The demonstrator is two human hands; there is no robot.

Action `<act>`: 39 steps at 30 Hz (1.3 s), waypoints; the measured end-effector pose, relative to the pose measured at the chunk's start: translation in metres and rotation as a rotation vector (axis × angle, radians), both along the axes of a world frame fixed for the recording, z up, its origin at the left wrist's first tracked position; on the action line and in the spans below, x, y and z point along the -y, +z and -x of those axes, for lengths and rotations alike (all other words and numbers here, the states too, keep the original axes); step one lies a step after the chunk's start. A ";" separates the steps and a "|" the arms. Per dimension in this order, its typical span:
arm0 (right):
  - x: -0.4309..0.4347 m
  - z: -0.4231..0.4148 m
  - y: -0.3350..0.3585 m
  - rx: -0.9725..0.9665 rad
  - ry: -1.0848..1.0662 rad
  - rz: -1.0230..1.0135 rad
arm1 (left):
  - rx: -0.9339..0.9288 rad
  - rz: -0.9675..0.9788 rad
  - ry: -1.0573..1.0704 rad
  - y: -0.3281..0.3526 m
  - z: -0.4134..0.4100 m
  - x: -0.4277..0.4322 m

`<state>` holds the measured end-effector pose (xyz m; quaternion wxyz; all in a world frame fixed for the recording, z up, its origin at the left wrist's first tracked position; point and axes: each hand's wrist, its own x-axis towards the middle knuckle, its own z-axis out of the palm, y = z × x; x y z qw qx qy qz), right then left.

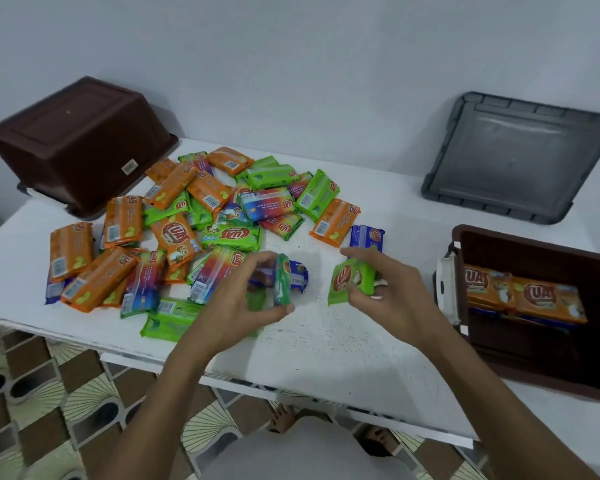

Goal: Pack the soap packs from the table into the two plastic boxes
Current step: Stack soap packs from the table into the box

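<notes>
Soap packs (174, 233), white table (326, 341), patterned floor (49, 393)

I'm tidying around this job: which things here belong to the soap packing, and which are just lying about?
Job:
pile of soap packs
left hand gripping an upright green pack
right hand pinching a face-up green pack
open brown box holding orange packs
upturned brown box

Lying about:
grey lid, propped at the back

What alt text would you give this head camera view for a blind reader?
The left hand grips a green pack and the right hand a second green pack, over a white table heaped with colourful soap packs. An open brown box at right holds orange packs.
</notes>
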<state>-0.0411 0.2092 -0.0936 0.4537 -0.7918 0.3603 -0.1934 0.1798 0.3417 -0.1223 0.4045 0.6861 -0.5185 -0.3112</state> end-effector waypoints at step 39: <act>0.133 0.203 -0.018 -0.428 -0.043 0.179 | -0.796 0.183 0.229 0.023 0.229 0.153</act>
